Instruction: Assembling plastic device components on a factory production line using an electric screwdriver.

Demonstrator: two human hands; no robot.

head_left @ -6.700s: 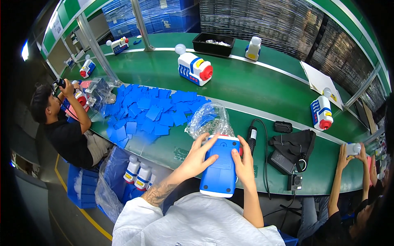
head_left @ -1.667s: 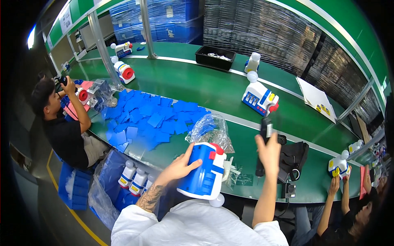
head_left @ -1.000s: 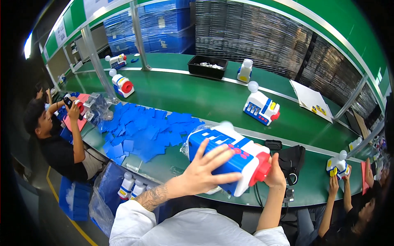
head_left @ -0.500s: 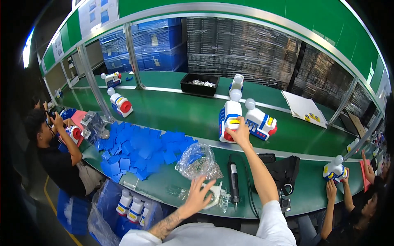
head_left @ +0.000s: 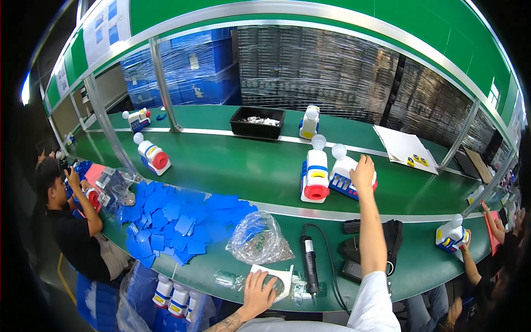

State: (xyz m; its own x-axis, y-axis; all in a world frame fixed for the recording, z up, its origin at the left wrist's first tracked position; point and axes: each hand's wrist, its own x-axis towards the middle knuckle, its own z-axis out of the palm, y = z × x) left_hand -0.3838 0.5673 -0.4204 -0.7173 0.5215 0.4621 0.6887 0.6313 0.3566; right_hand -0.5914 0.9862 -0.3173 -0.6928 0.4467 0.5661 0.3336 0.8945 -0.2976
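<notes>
Two white, blue and red plastic toys stand side by side on the green conveyor belt (head_left: 232,177). My right hand (head_left: 363,167) is stretched out far over the belt and lies, fingers loose, on top of the right toy (head_left: 344,178). The left toy (head_left: 315,178) stands free just beside it, red end toward me. My left hand (head_left: 258,286) rests with spread fingers on a small white tray (head_left: 283,274) at the near edge of the bench, holding nothing.
On the bench lie a black electric screwdriver (head_left: 308,260), a clear plastic bag (head_left: 260,240), a heap of blue pieces (head_left: 177,216) and a black pouch (head_left: 390,240). Other toys (head_left: 154,157) and a black bin (head_left: 257,122) sit further off. People work at left (head_left: 69,227) and right (head_left: 489,260).
I lifted the toy off the bench and set it upright on the belt. My right hand has let it go and moved onto the neighbouring toy. My left hand dropped to the white tray.
</notes>
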